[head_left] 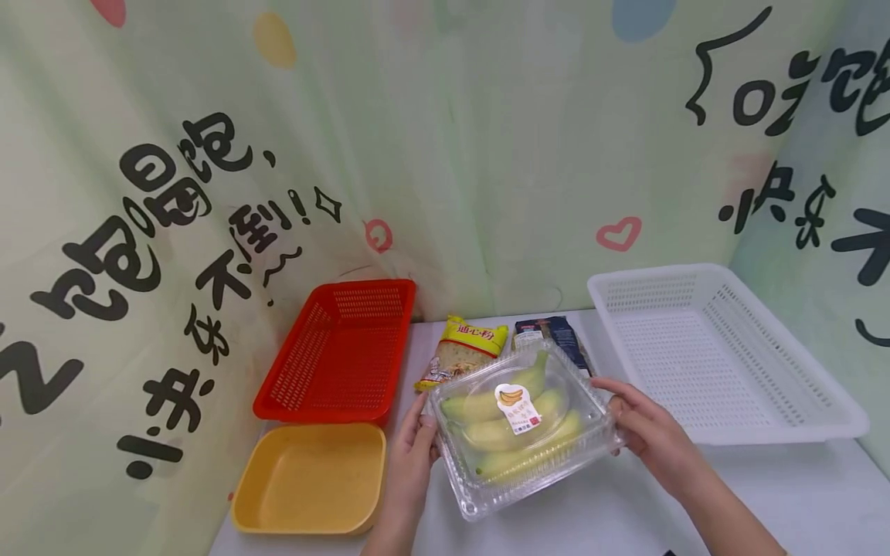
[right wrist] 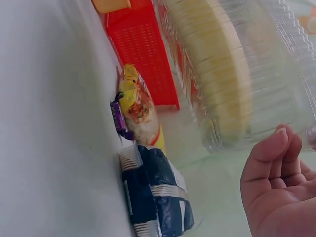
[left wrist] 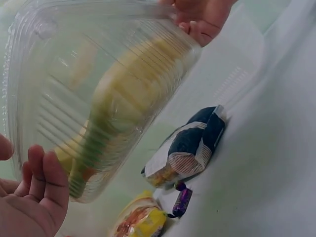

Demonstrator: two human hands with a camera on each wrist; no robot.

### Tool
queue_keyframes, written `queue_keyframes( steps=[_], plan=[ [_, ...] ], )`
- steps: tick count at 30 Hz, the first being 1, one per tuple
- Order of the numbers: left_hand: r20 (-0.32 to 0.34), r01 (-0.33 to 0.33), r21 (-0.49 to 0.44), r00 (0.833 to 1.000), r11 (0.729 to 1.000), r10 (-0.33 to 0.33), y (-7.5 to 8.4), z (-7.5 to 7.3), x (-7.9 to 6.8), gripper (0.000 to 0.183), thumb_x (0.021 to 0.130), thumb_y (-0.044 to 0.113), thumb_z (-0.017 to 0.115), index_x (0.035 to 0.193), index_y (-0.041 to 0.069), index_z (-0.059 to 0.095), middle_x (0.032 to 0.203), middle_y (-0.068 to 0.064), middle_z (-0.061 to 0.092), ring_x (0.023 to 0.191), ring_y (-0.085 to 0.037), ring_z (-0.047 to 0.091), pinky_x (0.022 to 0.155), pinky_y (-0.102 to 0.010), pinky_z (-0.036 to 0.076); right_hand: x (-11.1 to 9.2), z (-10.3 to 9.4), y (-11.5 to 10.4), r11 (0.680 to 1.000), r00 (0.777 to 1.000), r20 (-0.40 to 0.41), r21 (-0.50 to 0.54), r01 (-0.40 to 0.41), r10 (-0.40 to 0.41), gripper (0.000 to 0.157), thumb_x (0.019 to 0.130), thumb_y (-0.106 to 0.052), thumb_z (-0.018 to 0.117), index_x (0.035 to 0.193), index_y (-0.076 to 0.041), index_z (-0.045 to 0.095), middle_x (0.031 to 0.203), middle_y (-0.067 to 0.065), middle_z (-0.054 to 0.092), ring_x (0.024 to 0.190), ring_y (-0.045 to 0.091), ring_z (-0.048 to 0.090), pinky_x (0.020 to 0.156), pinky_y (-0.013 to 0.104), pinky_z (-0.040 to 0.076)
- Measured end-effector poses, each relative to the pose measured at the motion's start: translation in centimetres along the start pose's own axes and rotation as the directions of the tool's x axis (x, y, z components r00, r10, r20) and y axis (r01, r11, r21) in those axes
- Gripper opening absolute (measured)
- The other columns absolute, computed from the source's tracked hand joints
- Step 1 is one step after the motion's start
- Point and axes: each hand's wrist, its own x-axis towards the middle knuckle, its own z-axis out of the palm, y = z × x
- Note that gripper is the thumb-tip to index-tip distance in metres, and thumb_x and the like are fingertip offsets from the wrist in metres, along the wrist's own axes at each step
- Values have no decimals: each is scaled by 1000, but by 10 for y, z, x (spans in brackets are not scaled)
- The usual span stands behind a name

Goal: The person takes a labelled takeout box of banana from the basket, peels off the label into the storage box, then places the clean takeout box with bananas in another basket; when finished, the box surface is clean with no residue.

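Both hands hold up a clear plastic clamshell box with several yellow-green bananas inside. A white label with a banana picture is on its lid. My left hand grips the box's left side, thumb on the near face and fingers beneath. On the opposite side my right hand pinches the edge. In the left wrist view, the underside of the box shows raised above the table, with the left hand's fingers curled at its lower corner. The right wrist view shows the right thumb and fingers at the edge.
Behind the box lie a yellow pasta bag and a dark blue packet. A small purple-wrapped item sits between them. A red basket and yellow bin stand left; a white basket stands right. Printed curtains hang behind.
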Motion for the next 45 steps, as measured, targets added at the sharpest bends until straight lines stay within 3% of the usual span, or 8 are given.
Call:
queue_keyframes(
  steps=[9,14,21,25,29,34,38,45],
  plan=[
    [53,53,-14,997,999,-52,-6,-5,10,48,102,23,49,150,27,43,115,-8,50,84,-13,59,69,-24,53,-3,0,7,997,993,93,12,73,-74,45,105,-2,31,150,-4,33,88,-10,46,63,26,27,59,29,46],
    [55,89,-50,995,995,-86,-8,-7,16,48,102,19,47,149,26,45,131,-8,52,75,-10,56,60,-19,46,0,3,8,998,997,49,-9,58,-57,45,103,-1,36,148,-2,35,93,-10,49,69,11,39,58,31,33],
    [79,110,-60,991,992,-105,-14,-9,22,45,101,17,46,145,25,51,132,-8,53,81,-8,55,65,-18,48,6,3,13,996,998,67,89,-13,7,49,103,-2,40,148,-20,37,96,-10,56,75,-1,54,64,16,45],
    [76,102,-55,992,993,-97,-20,-10,24,46,100,15,48,145,21,51,143,-7,50,97,-7,57,72,-19,50,8,2,18,987,990,130,148,-66,47,49,105,-5,36,150,-26,34,94,-10,59,80,1,61,68,21,54],
    [46,81,12,996,997,-82,-27,-11,26,46,97,15,50,143,18,54,142,-7,54,94,-3,55,70,-15,47,11,2,25,978,977,201,177,-114,78,52,106,-8,32,154,-28,28,92,-9,63,80,6,66,65,27,58],
    [51,62,40,997,997,-64,-39,-14,29,44,97,14,50,141,16,56,144,-7,53,123,-11,47,90,-16,45,13,-2,37,972,960,262,184,-146,95,59,104,-4,34,156,-28,24,81,-9,59,55,7,51,43,24,42],
    [107,107,-77,989,991,-99,-49,-15,30,47,96,12,50,143,9,52,129,-6,55,115,-11,48,90,-19,45,15,-7,52,963,945,322,234,-135,54,62,101,1,30,158,-21,18,89,-2,68,49,9,49,37,40,25],
    [156,114,-157,984,981,-89,-63,-18,33,54,90,3,47,144,5,49,117,-1,53,113,-12,47,89,-19,44,20,-11,71,958,936,348,248,-147,54,60,102,0,30,158,-15,15,101,2,69,51,6,52,36,43,23]
  ],
)
